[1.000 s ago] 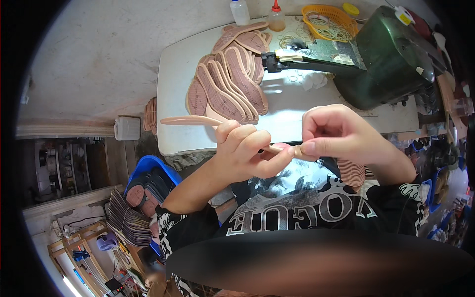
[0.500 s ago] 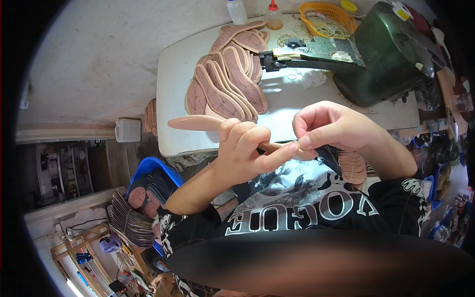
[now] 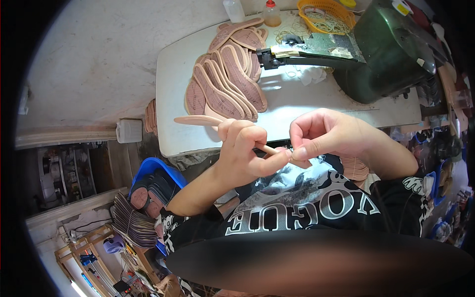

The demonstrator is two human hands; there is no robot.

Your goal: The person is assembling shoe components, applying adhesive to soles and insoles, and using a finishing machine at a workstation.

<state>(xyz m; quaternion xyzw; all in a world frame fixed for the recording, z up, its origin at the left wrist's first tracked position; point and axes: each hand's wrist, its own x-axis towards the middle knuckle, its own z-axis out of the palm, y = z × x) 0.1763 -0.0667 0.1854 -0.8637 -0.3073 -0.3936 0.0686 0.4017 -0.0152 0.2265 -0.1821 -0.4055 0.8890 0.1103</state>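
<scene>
In front of my chest, my left hand (image 3: 241, 151) is closed around a beige shoe insole (image 3: 198, 120). One rounded end sticks out to the left past my knuckles; the middle is hidden inside my fingers. The insole is turned nearly edge-on. Coming from the other side, my right hand (image 3: 326, 136) has its thumb and index finger pinched at the insole's right end, close to my left thumb and index fingertips. Whether a thread or strip of trim lies in that pinch is too small to tell.
Beyond my hands, a pile of trimmed pinkish insoles (image 3: 222, 84) lies on the white table (image 3: 173, 74). A green machine (image 3: 391, 54) reaches its arm over the table. Behind are a yellow basket (image 3: 326, 17) and a red-capped bottle (image 3: 272, 15). A blue bin (image 3: 170, 171) stands lower left.
The insole has tipped to a more edge-on angle, its left end shifting slightly right. Both hands have moved a little, with the fingertips still together at its right end.
</scene>
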